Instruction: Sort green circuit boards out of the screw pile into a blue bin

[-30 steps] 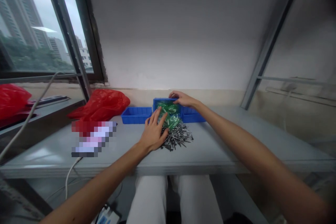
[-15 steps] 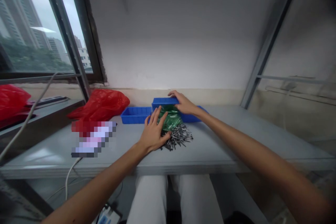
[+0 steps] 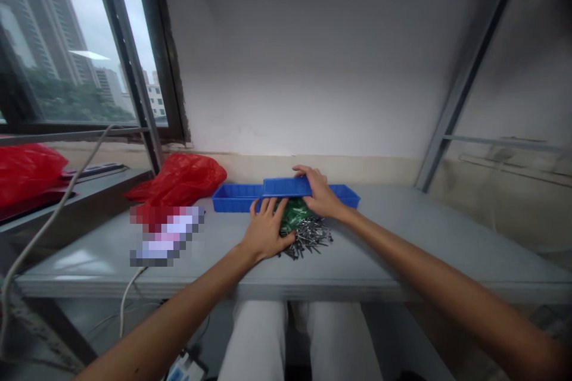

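Observation:
A blue plastic bin (image 3: 286, 187) is tipped up over the pile, its underside turned toward me. My right hand (image 3: 320, 193) grips its right side and top edge. Below the bin lies a crumpled green plastic bag (image 3: 292, 214), partly covered by it. A loose heap of long, thin metal fasteners (image 3: 310, 237), screws or nails, spreads in front of the bag. My left hand (image 3: 267, 229) has its fingers spread, the tips at the bin's lower left edge and the thumb beside the fasteners. What lies beneath its palm is hidden.
Behind the tipped bin, more blue bin (image 3: 235, 205) shows along the wall on the left and right (image 3: 346, 195). Red plastic bags (image 3: 190, 181) and a pixelated flat object (image 3: 170, 235) lie on the left. The table's front edge (image 3: 313, 290) runs above my knees.
The blue bin has tipped forward and lower over the green bag, my right hand moving with it. My left hand stays beside the heap. The view has shifted slightly.

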Tool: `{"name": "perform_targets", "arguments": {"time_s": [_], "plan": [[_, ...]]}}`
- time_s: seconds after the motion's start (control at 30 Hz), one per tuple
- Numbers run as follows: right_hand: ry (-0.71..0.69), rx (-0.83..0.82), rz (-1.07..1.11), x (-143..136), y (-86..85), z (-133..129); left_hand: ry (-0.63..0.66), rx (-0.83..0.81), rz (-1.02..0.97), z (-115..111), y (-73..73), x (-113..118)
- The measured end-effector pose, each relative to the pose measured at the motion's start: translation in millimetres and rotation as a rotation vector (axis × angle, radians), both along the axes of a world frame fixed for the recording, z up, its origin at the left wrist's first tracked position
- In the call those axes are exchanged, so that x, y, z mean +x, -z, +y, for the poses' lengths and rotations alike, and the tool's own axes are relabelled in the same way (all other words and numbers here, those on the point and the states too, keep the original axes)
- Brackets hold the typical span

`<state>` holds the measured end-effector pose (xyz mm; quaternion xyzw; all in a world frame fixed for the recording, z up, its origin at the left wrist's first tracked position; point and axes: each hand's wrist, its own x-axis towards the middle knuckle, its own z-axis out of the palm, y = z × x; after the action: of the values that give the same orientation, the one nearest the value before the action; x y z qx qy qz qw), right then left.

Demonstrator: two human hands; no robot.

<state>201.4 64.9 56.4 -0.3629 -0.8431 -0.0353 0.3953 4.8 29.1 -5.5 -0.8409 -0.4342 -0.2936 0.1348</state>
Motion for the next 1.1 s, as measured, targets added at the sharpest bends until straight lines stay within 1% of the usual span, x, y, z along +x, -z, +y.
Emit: {"name": "perform_targets", "arguments": {"time_s": [0.1,0.23,0.37,0.5,0.63,0.7,0.77,0.87,0.97,1.1], "plan": [[-0.043,-0.009,0.069,0,3.9,-2,-0.013,0.006,0.004,-3,-1.5,1],[-0.121,-0.018,0.096,-2,8.1,-1,-0.030,-0.044,0.020,-3,-1.1,1],[-0.129,-0.028,0.124,-3,7.3,4,-0.019,-0.034,0.027,-3,-1.4,1],[-0.125,-0.067,0.222,1,-0.4,20,0.001,-0.023,0.032,-4,-3.0,0],[-0.168,-0.158,0.342,5,-9.7,48,0.015,-0.025,0.035,-5,-4.6,0],[-0.148,-0.251,0.422,5,-13.7,64,0.013,-0.020,0.033,-6,-5.1,0],[-0.092,-0.374,0.495,4,-17.6,79,0.017,-0.016,0.032,-7,-5.6,-1],[-0.019,-0.535,0.538,0,-23.8,98,0.033,-0.011,0.030,-8,-6.5,-1],[0.011,-0.630,0.470,-4,-29.1,113,0.049,-0.001,0.025,-10,-7.5,-2],[0.125,-0.659,0.274,-6,-28.1,130,0.062,0.017,0.017,-10,-7.7,-2]]}}
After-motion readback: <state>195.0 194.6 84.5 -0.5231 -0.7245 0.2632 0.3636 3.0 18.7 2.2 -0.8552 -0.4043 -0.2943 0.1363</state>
